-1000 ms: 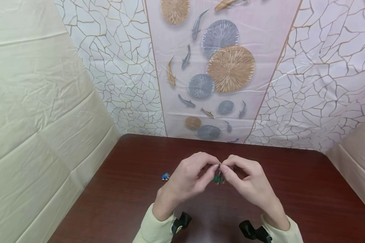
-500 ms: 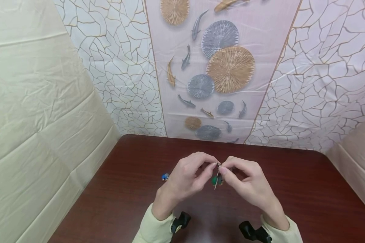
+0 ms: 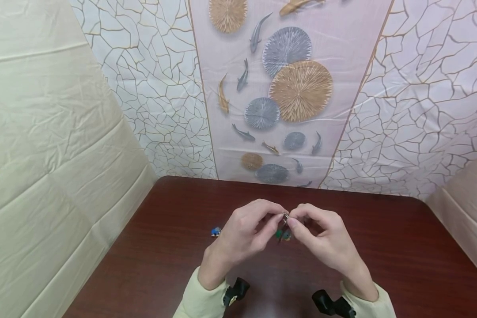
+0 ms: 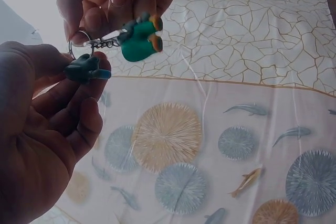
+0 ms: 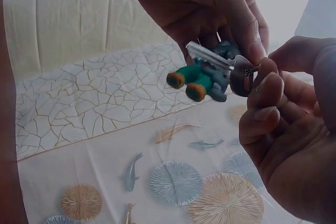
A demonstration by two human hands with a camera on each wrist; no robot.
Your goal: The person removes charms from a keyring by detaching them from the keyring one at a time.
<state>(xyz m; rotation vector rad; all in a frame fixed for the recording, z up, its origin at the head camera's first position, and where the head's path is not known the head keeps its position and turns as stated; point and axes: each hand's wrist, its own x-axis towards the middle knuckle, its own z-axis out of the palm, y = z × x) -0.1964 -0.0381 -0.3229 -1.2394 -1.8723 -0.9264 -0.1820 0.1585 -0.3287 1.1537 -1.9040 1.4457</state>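
Note:
My left hand (image 3: 244,227) and right hand (image 3: 322,229) meet above the table, both pinching a metal key ring (image 4: 81,44) between thumb and fingertips. A silver key (image 5: 210,56) is at the ring, its head (image 5: 241,74) right at the right fingertips. From a short chain (image 4: 105,43) hangs a small green figurine charm (image 4: 139,45) with orange feet. Next to the left fingertips, a dark teal piece (image 4: 81,69) with a blue end shows in the left wrist view. The fingertips hide part of the ring.
A small blue figurine (image 3: 216,231) lies on the dark red-brown table (image 3: 175,265), left of the left hand. Behind the table hangs a patterned cloth (image 3: 270,145); a cream cloth (image 3: 63,176) closes off the left side. Black wrist cameras (image 3: 238,288) are strapped over the sleeves.
Both hands stay almost in place. The key and green charm shift and turn beneath the fingertips; the key's long blade hung plainly in view half a second ago and now shows less.

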